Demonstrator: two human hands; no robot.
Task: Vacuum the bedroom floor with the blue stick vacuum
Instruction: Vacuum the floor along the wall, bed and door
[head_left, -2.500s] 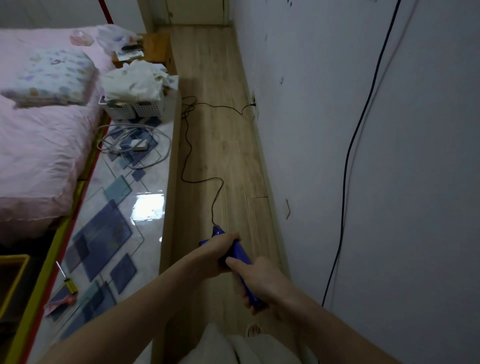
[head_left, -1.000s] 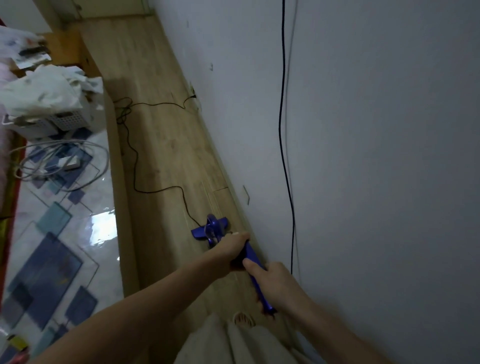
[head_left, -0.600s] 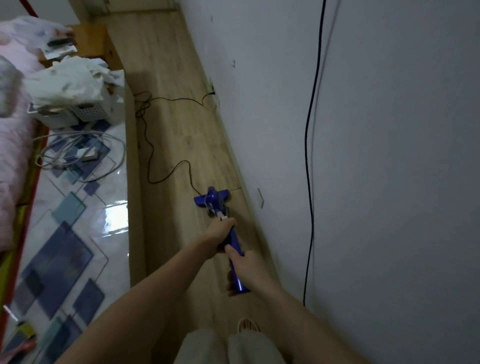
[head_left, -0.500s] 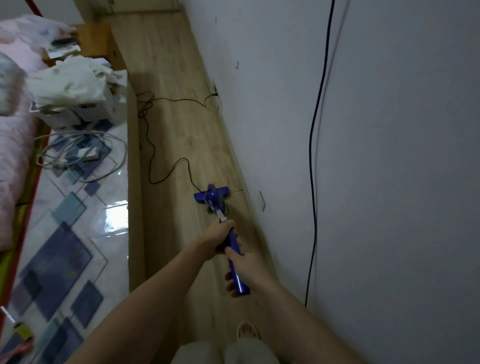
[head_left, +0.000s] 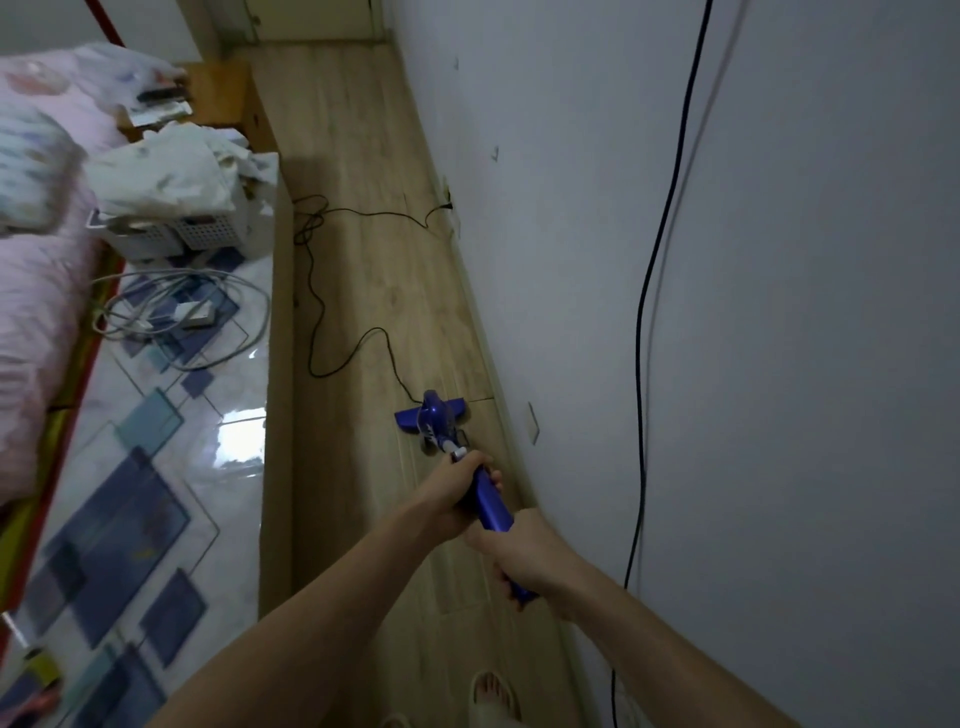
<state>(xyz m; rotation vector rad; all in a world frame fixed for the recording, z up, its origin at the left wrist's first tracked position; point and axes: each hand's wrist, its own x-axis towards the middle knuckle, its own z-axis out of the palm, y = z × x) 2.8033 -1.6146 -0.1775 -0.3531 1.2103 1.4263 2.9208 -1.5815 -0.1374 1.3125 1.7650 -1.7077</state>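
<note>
The blue stick vacuum (head_left: 488, 499) slants down from my hands to the wooden floor (head_left: 363, 270). Its flat blue head (head_left: 431, 415) lies on the planks close to the right wall's skirting. My left hand (head_left: 457, 493) grips the shaft just below a white collar. My right hand (head_left: 514, 545) grips the handle end nearer my body, which pokes out under it. The vacuum's black cord (head_left: 332, 332) snakes from the head across the floor to a wall socket (head_left: 448, 207).
A grey wall (head_left: 779, 312) with a black cable (head_left: 654, 270) hanging down it bounds the right. On the left, a raised platform with a glossy blue patterned mat (head_left: 130, 493) carries a cable coil (head_left: 182, 317) and white baskets (head_left: 192, 234), beside a pink bed (head_left: 36, 291). My sandalled foot (head_left: 493, 701) is below.
The vacuum head has slid forward along the floor by the wall as my arms stretched out. The cord's loop in front of the head has bunched up. Both hands kept their grip.
</note>
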